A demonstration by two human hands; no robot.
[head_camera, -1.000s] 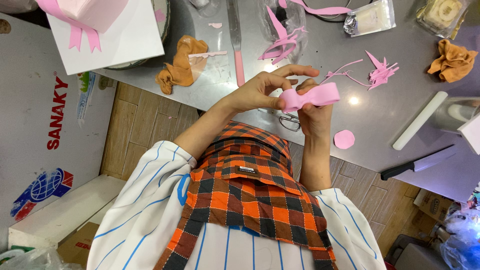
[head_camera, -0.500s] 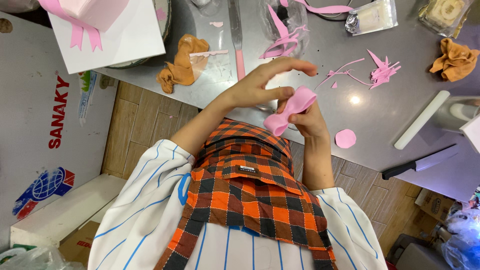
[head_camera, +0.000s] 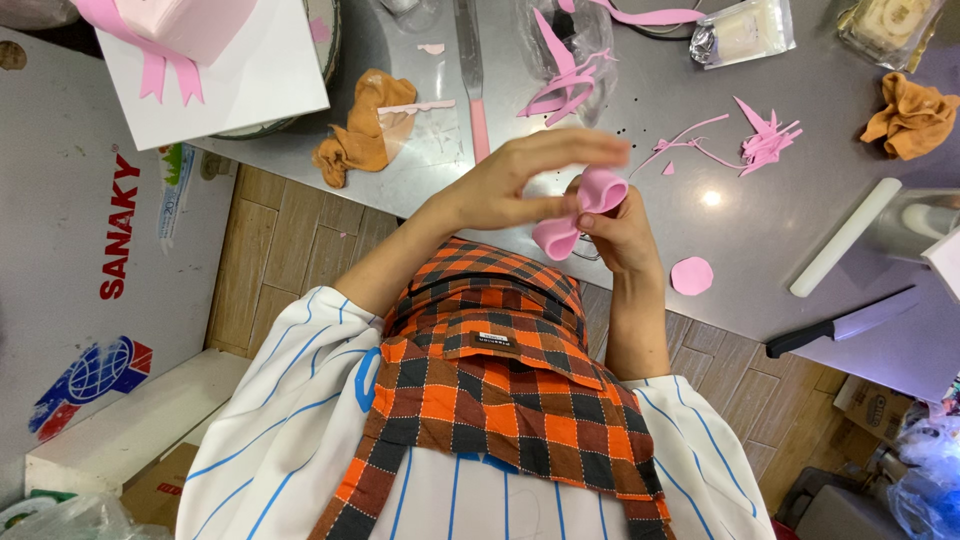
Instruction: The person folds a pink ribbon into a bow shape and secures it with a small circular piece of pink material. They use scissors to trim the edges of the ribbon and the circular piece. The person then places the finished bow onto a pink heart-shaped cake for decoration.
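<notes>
Pink dough [head_camera: 580, 212], folded into a soft loop, is sitting between both hands above the grey tabletop [head_camera: 760, 225]. The right hand [head_camera: 618, 232] is curling its fingers around the dough from below and holding it tight. The left hand [head_camera: 520, 180] is lying over the top with its fingers stretched out and half open, its thumb touching the dough; the fingertips are blurry. A small pink disc [head_camera: 691, 275] is lying on the tabletop just beside the right hand. A white roller [head_camera: 845, 237] and a black-handled knife [head_camera: 850, 322] are lying farther to that side. Pink scraps [head_camera: 765, 140] are lying above the hands, and an orange cloth [head_camera: 365, 130] is lying near a long spatula [head_camera: 472, 80]. A pink box [head_camera: 190, 25] with a ribbon is standing on a white board [head_camera: 250, 90] in the corner.
</notes>
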